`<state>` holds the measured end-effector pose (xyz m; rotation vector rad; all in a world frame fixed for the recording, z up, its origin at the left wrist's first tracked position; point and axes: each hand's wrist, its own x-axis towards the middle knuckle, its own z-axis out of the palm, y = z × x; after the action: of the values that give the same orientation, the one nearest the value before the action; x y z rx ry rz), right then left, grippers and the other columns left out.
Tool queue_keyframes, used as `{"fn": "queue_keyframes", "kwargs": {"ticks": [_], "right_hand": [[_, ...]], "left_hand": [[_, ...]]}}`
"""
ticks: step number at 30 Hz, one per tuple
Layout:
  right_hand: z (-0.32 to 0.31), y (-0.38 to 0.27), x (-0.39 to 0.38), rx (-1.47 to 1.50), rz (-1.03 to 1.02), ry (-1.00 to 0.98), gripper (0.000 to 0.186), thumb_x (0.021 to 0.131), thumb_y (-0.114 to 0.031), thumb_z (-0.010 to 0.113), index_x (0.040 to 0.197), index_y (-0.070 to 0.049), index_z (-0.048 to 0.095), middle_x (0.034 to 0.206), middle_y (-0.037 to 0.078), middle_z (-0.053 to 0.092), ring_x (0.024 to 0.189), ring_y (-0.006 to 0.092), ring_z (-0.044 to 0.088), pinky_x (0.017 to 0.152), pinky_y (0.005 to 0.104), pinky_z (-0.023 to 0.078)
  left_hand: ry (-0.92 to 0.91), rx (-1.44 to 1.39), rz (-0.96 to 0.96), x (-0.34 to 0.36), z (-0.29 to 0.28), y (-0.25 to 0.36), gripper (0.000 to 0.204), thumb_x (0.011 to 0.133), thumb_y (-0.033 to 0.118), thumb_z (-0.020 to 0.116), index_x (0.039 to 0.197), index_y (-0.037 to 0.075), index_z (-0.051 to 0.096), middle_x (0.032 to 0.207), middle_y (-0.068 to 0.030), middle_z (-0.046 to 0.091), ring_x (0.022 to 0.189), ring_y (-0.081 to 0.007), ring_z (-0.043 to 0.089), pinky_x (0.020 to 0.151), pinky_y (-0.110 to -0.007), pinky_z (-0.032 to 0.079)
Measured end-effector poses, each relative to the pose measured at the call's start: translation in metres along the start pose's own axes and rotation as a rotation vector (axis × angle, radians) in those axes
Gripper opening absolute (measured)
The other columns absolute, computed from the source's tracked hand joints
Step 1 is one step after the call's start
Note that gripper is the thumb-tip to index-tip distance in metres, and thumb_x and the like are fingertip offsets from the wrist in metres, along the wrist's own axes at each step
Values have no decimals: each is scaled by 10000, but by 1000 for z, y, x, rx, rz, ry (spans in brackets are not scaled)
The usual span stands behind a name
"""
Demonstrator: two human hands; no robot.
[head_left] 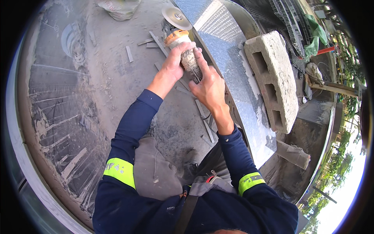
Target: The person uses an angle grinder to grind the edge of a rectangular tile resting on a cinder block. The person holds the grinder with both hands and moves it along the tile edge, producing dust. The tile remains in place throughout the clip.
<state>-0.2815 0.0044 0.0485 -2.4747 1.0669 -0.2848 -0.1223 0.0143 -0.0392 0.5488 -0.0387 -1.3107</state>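
Both my hands hold a dusty angle grinder [191, 62] with an orange gear head and a round cutting disc [177, 18] at its far end. My left hand [174, 64] wraps round the body just behind the orange collar. Further back, my right hand [209, 84] grips the body from the right, its index finger stretched along the casing. The disc lies close to the left edge of a grey speckled slab [222, 50]; whether it touches cannot be made out. Whether the disc is spinning does not show.
A hollow concrete block [272, 78] rests on the slab's right side. Thin cut strips [129, 54] lie scattered on the dusty floor [113, 97]. A pale sack [120, 7] sits at the far left. Green cloth [313, 37] and a red bar [326, 50] are at the right.
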Motion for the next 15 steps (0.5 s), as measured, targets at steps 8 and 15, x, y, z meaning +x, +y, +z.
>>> {"fn": "queue_keyframes", "kwargs": {"ticks": [8,15], "right_hand": [[9,-18,29,-30,-5,-9,940,723,-116,736,1615,-217,458,982,236,717,922,430,732,850,498,589],[0,-5,-13,37,-38,-9,930,741,-99,761,1598,-330,482,990,205,659,866,434,719,790,518,609]], "left_hand": [[3,-15,35,27,-4,28,309,868,213,803,1088,77,635,983,-76,724,860,-218,738,806,-421,635],[-29,-19,14,-17,4,-2,331,875,230,806,1114,64,648,977,-77,717,926,-204,741,819,-407,630]]}}
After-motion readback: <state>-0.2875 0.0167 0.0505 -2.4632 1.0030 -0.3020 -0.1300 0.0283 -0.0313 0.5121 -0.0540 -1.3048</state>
